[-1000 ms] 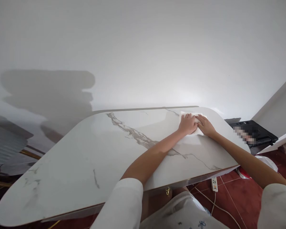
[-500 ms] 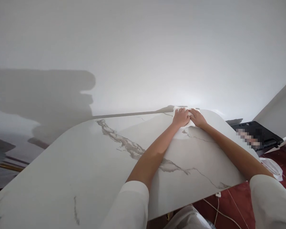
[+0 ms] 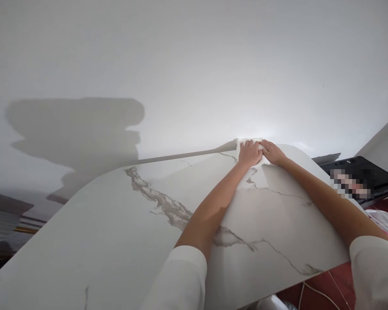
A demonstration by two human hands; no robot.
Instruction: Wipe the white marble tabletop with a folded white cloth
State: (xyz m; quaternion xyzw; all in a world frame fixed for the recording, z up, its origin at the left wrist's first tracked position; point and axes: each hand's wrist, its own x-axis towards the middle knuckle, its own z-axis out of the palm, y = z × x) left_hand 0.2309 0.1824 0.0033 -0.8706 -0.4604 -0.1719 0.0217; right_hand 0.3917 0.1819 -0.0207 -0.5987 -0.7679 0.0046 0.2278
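A folded white cloth (image 3: 240,148) lies at the far edge of a white, marble-patterned table (image 3: 116,232). My left hand (image 3: 250,153) presses down on it, fingers pointing toward the wall. Close beside, touching or nearly touching at the fingers, my right hand (image 3: 273,152) bears on the cloth's right part. Both arms are stretched far forward over the tabletop. Much of the cloth is covered by my hands, so how tightly the fingers grip it is partly hidden.
A plain white wall (image 3: 194,77) rises behind the table, with a shadow on its left. To the right stands a black object (image 3: 383,174), partly blurred out, near a white plastic bag (image 3: 384,221). A pale cable (image 3: 320,292) runs over the red floor (image 3: 339,280).
My view has shifted a little, and the wall shadow and black object appear farther right. Both hands stay on the cloth at the far edge, slightly nearer the wall.
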